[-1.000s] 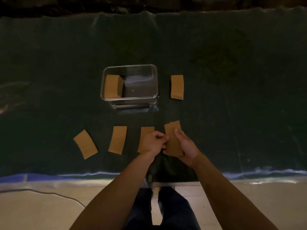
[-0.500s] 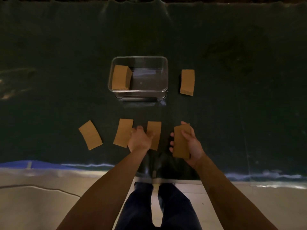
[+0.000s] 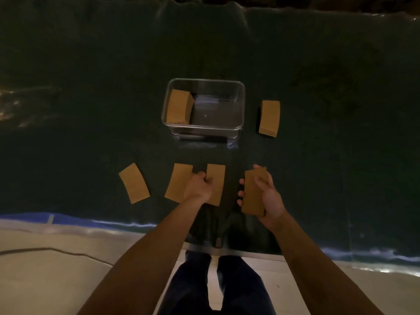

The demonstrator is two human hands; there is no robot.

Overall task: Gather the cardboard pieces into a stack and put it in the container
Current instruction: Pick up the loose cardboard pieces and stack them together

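Observation:
A clear plastic container (image 3: pixel 242 105) stands mid-table with one cardboard stack (image 3: pixel 178 106) inside at its left end. A second stack (image 3: pixel 269 118) lies on the cloth to its right. Three flat cardboard pieces lie in a row nearer me: left piece (image 3: pixel 134 183), middle piece (image 3: pixel 177 184), right piece (image 3: pixel 217 183). My left hand (image 3: pixel 198 186) is closed over the left edge of the right piece, pinching it. My right hand (image 3: pixel 264 195) holds a small cardboard stack (image 3: pixel 252 192) just above the cloth.
A dark green cloth (image 3: pixel 91 87) covers the table. Its near edge (image 3: pixel 113 222) runs across below the pieces, with pale floor and my legs beyond it. A thin cable (image 3: pixel 56 251) lies on the floor at lower left.
My hands have parted. The right hand kept the cardboard stack and drew to the right. The left hand reached left onto the nearest flat piece and closed on its edge.

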